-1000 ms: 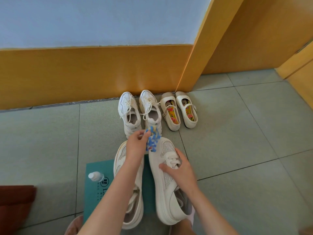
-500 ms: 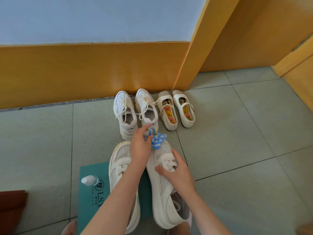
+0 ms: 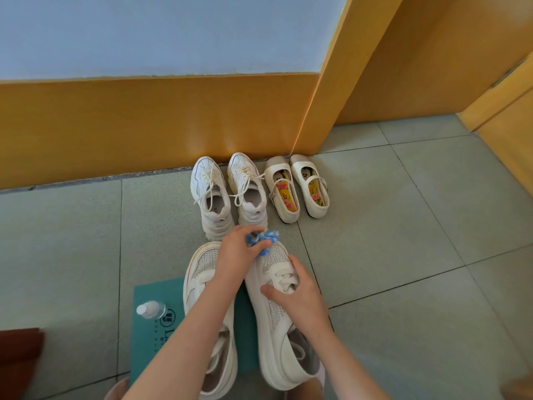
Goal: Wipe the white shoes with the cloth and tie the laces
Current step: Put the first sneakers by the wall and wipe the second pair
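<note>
- The fingers of the left hand (image 3: 236,255) pinch the blue cloth (image 3: 264,239) on the toe of the white shoe (image 3: 274,345).
- The fingers of the right hand (image 3: 300,295) curl round that shoe, over its laces (image 3: 284,280).
- If this grip slips, a hard rub could push the shoe away.
- The cloth hides the toe. The laces look untied, but I can't be sure.

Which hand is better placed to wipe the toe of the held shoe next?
Left. The left hand grips the blue cloth at the toe of the shoe; the right hand steadies it at the laces.
</note>
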